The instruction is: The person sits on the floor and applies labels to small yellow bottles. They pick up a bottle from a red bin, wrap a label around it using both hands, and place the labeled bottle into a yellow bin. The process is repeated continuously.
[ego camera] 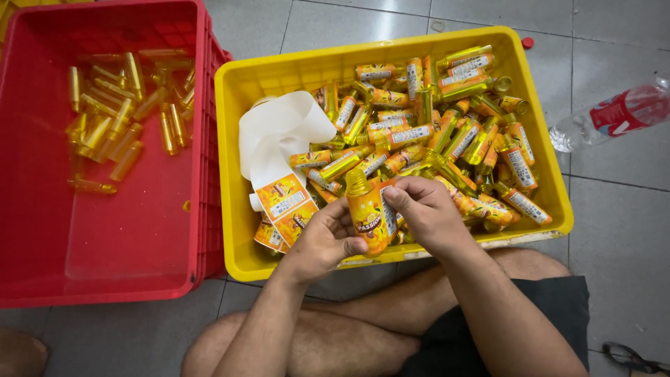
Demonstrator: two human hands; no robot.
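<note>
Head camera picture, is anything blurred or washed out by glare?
Head view: left hand, right hand and the small yellow bottle they hold look sharp; the clear plastic bottle at the right edge is smeared; soft glare on the floor tiles.

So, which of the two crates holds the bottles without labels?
The red crate on the left: its yellow bottles are bare, while the yellow crate's wear orange labels.

There's just one view, from a camera on the seated person's head, looking steeply down and close over the crossed legs. It faces forward across a yellow crate and a red crate to the grey tiled floor beyond.
</note>
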